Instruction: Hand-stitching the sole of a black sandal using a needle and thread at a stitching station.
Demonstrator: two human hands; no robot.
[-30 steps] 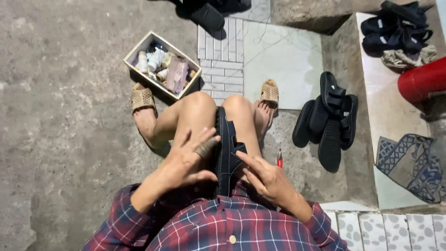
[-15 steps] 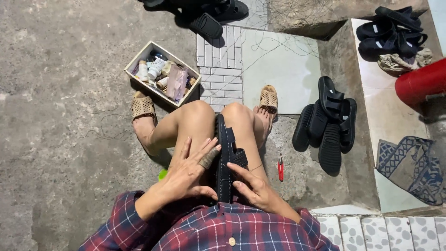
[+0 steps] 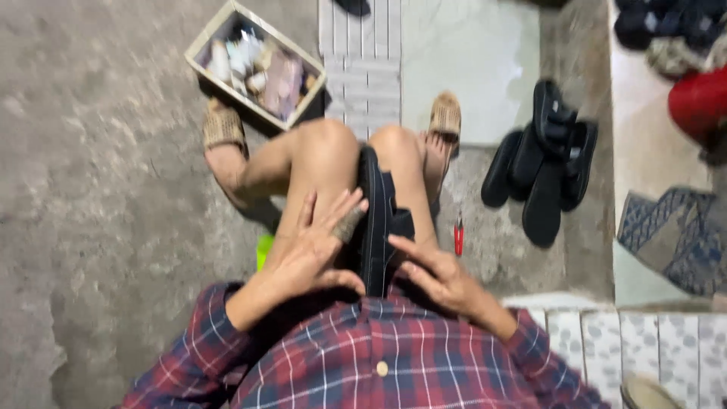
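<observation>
Head view, blurred: a black sandal [image 3: 376, 220] stands wedged between the knees. The left hand [image 3: 314, 250] lies against its left side, fingers spread; the right hand [image 3: 432, 273] touches its near right side, fingers loosely open. Red tool [image 3: 458, 236] lies just right.

A black rubber sandal [image 3: 376, 220] stood on edge between the seated person's bare knees. The left hand [image 3: 314, 246] lay flat against its left side, fingers spread, and the right hand [image 3: 432, 273] pressed its right side lower down. Just right of the right hand, a small red-handled tool [image 3: 459, 236] lay on the concrete. Farther right sat a heap of black sandals [image 3: 545, 163]. Beyond the left hand stood an open cardboard box of small supplies [image 3: 257, 64]. The view was blurred.
</observation>
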